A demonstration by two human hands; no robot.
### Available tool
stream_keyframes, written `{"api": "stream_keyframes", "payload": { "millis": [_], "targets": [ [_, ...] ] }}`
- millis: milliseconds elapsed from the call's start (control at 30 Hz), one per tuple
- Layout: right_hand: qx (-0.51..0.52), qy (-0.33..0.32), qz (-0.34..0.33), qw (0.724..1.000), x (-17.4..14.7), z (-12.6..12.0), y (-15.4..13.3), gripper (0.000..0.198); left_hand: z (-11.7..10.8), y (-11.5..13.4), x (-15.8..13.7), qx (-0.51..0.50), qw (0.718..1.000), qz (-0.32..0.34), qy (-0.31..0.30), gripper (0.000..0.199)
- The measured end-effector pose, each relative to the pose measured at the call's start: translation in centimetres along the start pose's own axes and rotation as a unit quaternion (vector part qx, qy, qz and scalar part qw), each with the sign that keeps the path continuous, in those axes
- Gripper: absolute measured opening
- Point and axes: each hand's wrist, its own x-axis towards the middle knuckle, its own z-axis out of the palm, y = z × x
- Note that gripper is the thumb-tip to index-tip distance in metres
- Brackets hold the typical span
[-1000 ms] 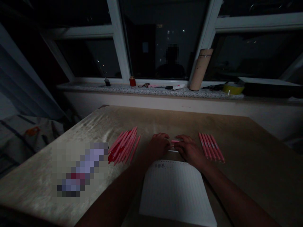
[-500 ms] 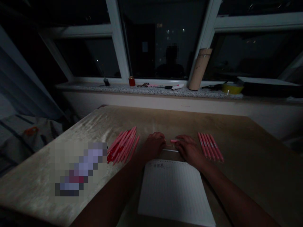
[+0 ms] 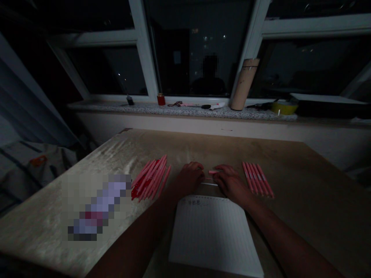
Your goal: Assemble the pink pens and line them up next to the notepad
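Observation:
My left hand (image 3: 190, 178) rests on the table above the notepad, fingers curled; what they hold, if anything, is hidden. Close to its right, my right hand (image 3: 230, 180) is closed, with a short pink pen piece (image 3: 213, 172) sticking out at its fingertips. A thin white stick (image 3: 209, 184) spans the gap between both hands; which of them grips it I cannot tell. Below the hands lies a lined notepad (image 3: 213, 235) with some writing at its top. A loose pile of pink pens (image 3: 155, 177) lies left of my left hand. Several pink pens (image 3: 257, 179) lie side by side, right of my right hand.
A blurred-out purplish object (image 3: 106, 204) lies on the table's left side (image 3: 43, 208). Behind the table, the windowsill (image 3: 145, 108) carries a red jar (image 3: 161, 99), a tall tan cylinder (image 3: 245, 85), a yellow tape roll (image 3: 284, 108) and a dark box (image 3: 327, 109).
My left hand has shifted slightly right, narrowing the gap to my right hand. The right hand, the pens and the notepad look nearly unchanged.

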Motion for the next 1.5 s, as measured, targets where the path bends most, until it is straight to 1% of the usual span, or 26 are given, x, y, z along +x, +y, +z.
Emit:
{"api": "stream_keyframes", "payload": {
  "millis": [300,500,667,900,1100,1500],
  "targets": [
    [-0.006,0.005,-0.016,1.0,0.09,-0.2,-0.31,0.022,0.13,0.25,0.18,-0.013,1.0,0.008,0.002,0.015],
    [-0.011,0.027,-0.037,0.999,0.08,0.27,0.04,0.022,0.46,0.28,0.33,-0.027,0.999,0.027,0.024,0.016],
    [-0.015,0.033,-0.05,0.998,0.08,0.08,-0.17,0.021,0.62,0.26,0.39,-0.045,0.998,0.038,0.03,0.016],
    [-0.014,0.035,-0.055,0.998,0.05,0.0,-0.25,0.021,0.73,0.15,0.32,-0.053,0.997,0.037,0.038,0.013],
    [-0.012,0.037,-0.052,0.998,0.04,0.04,-0.17,0.02,0.69,0.04,0.12,-0.075,0.995,0.053,0.044,0.014],
    [-0.013,0.034,-0.063,0.997,0.11,-0.44,-0.66,0.019,0.62,0.04,0.3,-0.074,0.995,0.055,0.047,0.014]
  ]
}}
